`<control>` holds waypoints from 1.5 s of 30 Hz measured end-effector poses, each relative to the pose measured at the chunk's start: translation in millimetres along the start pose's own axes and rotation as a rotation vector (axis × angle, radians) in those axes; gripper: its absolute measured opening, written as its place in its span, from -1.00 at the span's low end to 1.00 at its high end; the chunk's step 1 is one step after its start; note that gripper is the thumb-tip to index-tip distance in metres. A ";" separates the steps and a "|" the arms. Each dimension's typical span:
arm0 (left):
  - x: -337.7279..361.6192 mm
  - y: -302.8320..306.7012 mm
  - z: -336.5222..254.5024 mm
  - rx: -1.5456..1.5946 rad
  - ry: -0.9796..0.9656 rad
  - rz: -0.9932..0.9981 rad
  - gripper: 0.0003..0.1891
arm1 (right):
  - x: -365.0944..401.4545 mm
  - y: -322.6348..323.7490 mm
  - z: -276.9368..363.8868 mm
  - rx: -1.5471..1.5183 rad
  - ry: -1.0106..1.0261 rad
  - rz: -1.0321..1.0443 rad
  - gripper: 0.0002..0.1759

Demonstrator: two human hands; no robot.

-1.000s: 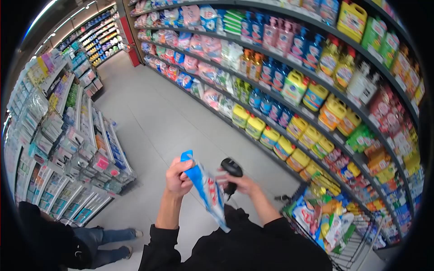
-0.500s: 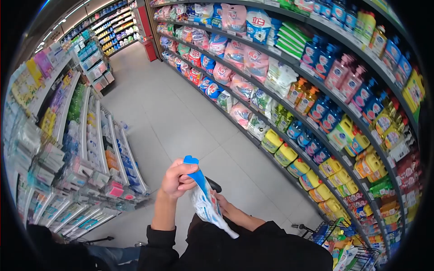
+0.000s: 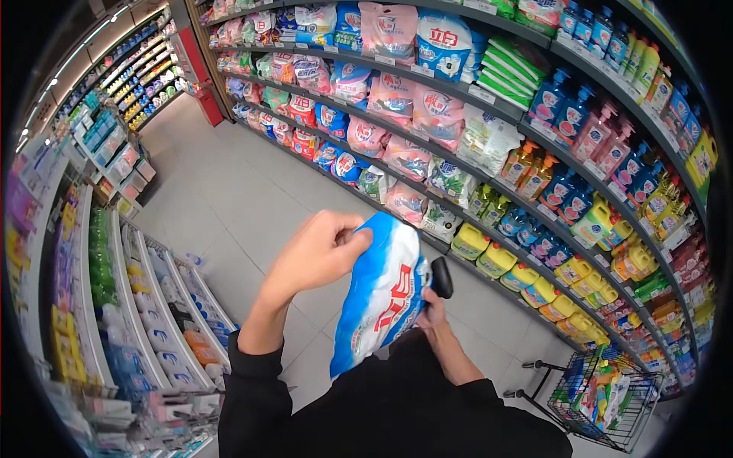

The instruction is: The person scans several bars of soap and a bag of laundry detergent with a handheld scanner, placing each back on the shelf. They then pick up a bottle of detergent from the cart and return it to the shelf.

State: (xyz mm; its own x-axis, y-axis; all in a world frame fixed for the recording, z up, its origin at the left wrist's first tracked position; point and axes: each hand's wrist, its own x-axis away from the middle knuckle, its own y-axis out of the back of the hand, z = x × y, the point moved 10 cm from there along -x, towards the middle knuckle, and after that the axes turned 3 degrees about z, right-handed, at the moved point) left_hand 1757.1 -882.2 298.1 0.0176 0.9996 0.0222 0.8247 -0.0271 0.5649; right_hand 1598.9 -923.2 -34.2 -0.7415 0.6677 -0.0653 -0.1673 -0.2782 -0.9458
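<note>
A blue and white bag of laundry detergent (image 3: 382,286) with red characters hangs tilted in front of my chest. My left hand (image 3: 324,248) is closed on its upper left edge, thumb over the blue border. My right hand (image 3: 434,311) is at the bag's right edge, its fingers curled and partly hidden behind the bag. A black rounded object (image 3: 441,278) sticks up from the right hand; its lower part is covered by the fingers, and I cannot tell what kind it is.
To the right, long shelves carry detergent bags (image 3: 408,164), pump bottles (image 3: 561,195) and yellow jugs (image 3: 496,259). A black wire shopping cart (image 3: 561,397) with goods stands at lower right. Another shelf row (image 3: 114,305) runs along the left. Grey tiled floor (image 3: 244,183) lies between.
The bag has come up and turned from edge-on so its printed front shows. Both hands have moved up and to the right with it. More of the cart is in view.
</note>
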 end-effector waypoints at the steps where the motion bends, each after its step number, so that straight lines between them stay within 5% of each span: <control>1: -7.2 7.6 8.8 0.005 0.002 0.012 -0.73 | -4.9 5.1 8.3 0.012 0.040 -0.040 -0.26; 7: -53.0 43.4 55.5 0.047 0.036 -0.019 -0.81 | -27.8 16.0 62.1 0.310 0.347 -0.211 -0.23; 13: -119.5 45.4 90.1 0.305 0.012 0.031 -0.84 | -55.6 67.9 62.7 0.126 0.245 -0.324 -0.25; 15: -146.5 41.7 96.3 0.386 -0.041 0.061 -0.83 | -75.9 50.8 78.9 0.297 0.430 -0.294 -0.23; 19: -188.0 55.8 106.3 0.452 -0.085 -0.032 -0.82 | -129.0 63.4 85.9 0.239 0.377 -0.258 -0.25; 25: -236.0 71.3 137.1 0.776 -0.036 -0.006 -0.66 | -197.2 97.9 110.6 0.178 0.358 -0.265 -0.28; 27: -241.4 76.4 136.6 0.803 -0.053 0.030 -0.60 | -213.1 108.6 99.5 0.056 0.231 -0.230 -0.27; 37: -256.2 124.4 166.2 0.771 -0.137 0.127 -0.57 | -257.6 79.2 71.0 0.185 0.399 -0.302 -0.24; 42: -242.5 168.1 205.4 0.442 -0.172 0.007 -0.61 | -287.1 58.6 30.1 0.197 0.361 -0.382 -0.28; 45: -236.4 180.4 231.0 0.660 -0.148 0.091 -0.60 | -299.0 58.9 3.7 0.212 0.285 -0.395 -0.30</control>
State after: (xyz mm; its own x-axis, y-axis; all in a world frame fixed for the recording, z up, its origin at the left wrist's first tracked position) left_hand 2032.3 -1121.5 204.2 0.1416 0.9855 -0.0936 0.9875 -0.1473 -0.0568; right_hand 1808.4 -1141.8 -69.2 -0.3946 0.9027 0.1716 -0.5477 -0.0811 -0.8328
